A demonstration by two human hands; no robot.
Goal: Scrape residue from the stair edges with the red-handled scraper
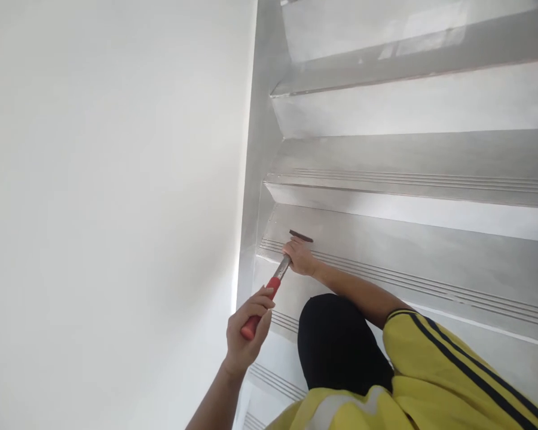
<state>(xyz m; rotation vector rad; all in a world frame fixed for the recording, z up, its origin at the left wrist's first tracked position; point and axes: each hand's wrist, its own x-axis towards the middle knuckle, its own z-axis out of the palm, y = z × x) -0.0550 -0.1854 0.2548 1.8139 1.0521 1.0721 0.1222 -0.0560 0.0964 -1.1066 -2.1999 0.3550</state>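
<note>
Pale stone-like stairs (412,158) fill the view from 12 to 4 o'clock, beside a smooth white wall (116,197) at 9 o'clock. Just toward 4 o'clock from the centre, over a step, is a red-handled tool (274,286). Its dark, narrow head (301,236) lies slantwise, one end toward 10 o'clock and the other toward 4; whether it touches the step cannot be told. From the head, the metal shaft (284,267) runs toward 7 o'clock into the red grip.

Closest to the head, the right hand (301,258) is closed around the upper shaft, its forearm reaching in from 4 o'clock. At about 6 to 7 o'clock from the centre, the left hand (241,341) is wrapped around the red grip, whose butt end shows between fingers and thumb.

Beneath the right wrist, thin parallel grooves (381,276) run along the step's front edge. A black-clad knee (341,340) sits at 5 o'clock, and past it is a yellow shirt (425,382) with dark stripes on the sleeve. Farther out, a grey skirting strip (251,203) borders the wall, and bright reflections (424,42) gleam on an upper step toward 1 o'clock.
</note>
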